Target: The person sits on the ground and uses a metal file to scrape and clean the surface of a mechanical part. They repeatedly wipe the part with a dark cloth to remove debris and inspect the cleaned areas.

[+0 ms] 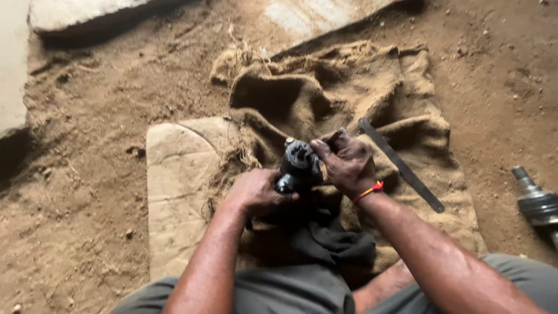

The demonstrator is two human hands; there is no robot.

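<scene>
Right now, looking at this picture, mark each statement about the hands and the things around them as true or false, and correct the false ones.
1. Both hands are on the dark metal part. True: the left hand grips it low down, and the right hand is at its top.
2. The work is done over a burlap sack. True.
3. The flat metal bar is held in the right hand. False: it lies loose on the sack, right of that hand.
4. The grey shaft piece rests on the sack. False: it lies on the dirt ground at the right edge.
5. The right wrist is bare. False: it wears a red and yellow band.
</scene>
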